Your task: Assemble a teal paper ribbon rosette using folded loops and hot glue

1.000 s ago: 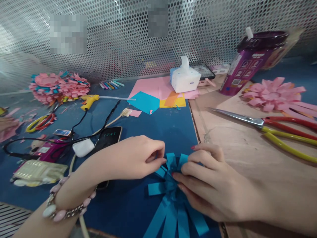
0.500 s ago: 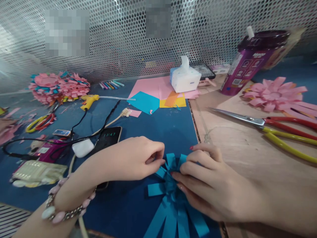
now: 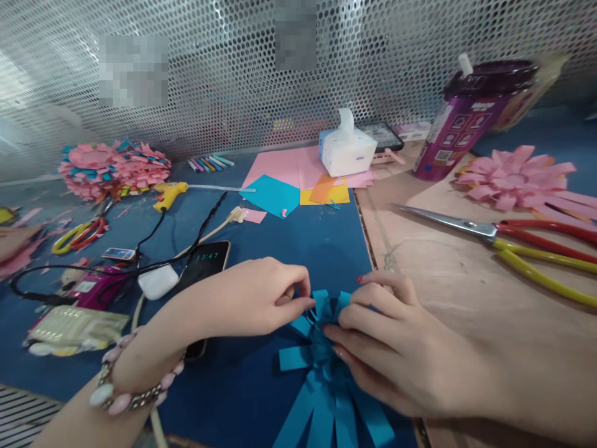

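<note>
A blue paper flower [image 3: 321, 367] with fringed strips lies on the blue tabletop in front of me, its long strips spread toward me. My left hand [image 3: 275, 298], with a beaded bracelet at the wrist, pinches at one of its upper left strips with thumb and index finger. My right hand [image 3: 396, 348] rests over the flower's right side. Its fingertips press into the centre, while the index finger stays raised and bent. Part of the flower is hidden under this hand.
Large scissors [image 3: 471, 227] lie at the right, beside a pink paper flower [image 3: 515, 177] and a purple cup [image 3: 466, 130]. Farther back stands a tissue pack [image 3: 347, 152]. To the left are a yellow glue gun [image 3: 170, 194], its cable, and a phone [image 3: 205, 267].
My left hand has shifted slightly to the right, its pinched fingers moving a little inward over the upper strips. My right hand keeps its place on the flower.
</note>
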### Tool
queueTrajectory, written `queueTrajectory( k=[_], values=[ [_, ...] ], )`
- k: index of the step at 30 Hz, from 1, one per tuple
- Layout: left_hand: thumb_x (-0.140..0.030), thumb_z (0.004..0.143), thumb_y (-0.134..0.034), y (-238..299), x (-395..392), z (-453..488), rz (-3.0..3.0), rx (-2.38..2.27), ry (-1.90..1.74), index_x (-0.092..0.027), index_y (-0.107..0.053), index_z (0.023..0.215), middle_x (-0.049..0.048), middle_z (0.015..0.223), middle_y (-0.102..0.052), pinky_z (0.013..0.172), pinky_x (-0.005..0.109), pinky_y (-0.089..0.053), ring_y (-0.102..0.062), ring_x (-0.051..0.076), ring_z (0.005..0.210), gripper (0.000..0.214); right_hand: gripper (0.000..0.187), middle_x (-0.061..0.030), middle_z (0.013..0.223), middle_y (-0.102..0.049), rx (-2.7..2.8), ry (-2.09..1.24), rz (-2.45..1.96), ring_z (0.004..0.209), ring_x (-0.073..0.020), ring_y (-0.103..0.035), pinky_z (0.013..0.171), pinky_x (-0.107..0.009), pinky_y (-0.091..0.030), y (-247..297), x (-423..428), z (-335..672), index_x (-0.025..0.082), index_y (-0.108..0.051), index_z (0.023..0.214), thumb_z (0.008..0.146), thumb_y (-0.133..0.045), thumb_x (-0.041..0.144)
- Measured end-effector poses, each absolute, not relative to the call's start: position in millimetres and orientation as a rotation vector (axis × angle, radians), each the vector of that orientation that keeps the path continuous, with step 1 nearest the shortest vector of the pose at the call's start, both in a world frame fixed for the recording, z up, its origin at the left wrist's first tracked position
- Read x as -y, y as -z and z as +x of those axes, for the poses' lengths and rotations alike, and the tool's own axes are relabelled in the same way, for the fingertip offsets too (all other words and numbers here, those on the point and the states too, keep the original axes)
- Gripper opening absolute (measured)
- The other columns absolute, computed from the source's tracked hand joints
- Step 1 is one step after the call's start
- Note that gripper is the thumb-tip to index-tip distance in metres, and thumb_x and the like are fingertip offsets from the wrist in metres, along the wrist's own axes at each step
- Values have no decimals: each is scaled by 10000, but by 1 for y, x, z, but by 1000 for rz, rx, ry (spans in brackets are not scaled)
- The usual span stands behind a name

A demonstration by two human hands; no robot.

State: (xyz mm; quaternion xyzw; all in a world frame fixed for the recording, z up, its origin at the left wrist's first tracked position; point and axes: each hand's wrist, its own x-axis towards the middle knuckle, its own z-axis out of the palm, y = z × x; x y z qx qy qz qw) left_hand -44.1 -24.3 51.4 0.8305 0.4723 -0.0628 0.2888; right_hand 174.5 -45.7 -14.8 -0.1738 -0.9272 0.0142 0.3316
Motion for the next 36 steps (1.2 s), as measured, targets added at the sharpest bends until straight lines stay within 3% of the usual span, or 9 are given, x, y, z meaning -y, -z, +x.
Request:
queueTrajectory(
  k=[6, 23, 36],
  values=[
    [-433, 925, -473, -52, 25, -44, 2168, -1298, 138, -218, -593, 870, -38, 625, -596, 476, 232, -289, -501, 107, 549, 253, 146, -2, 768, -623, 2410, -25, -452, 800, -178, -500, 942, -419, -371, 15, 46, 175, 166, -675, 962, 874, -560, 180],
    [-264, 921, -512, -55, 22, -44, 2263, -1073, 22, -192, -603, 891, -19, 856, -653, 641, 227, -384, -567, 116, 736, 120, 174, -7, 734, -631, 2424, -34, -482, 768, -189, -551, 929, -419, -402, 11, 48, 174, 200, -676, 970, 872, -537, 164],
    [-317, 889, -581, -55, 22, -47, 2173, -1131, 17, -211, -611, 925, -51, 791, -642, 551, 188, -375, -537, 83, 637, 116, 142, 1, 752, -608, 2425, -64, -443, 795, -164, -499, 954, -407, -366, 14, 46, 175, 155, -684, 940, 876, -557, 166]
  ],
)
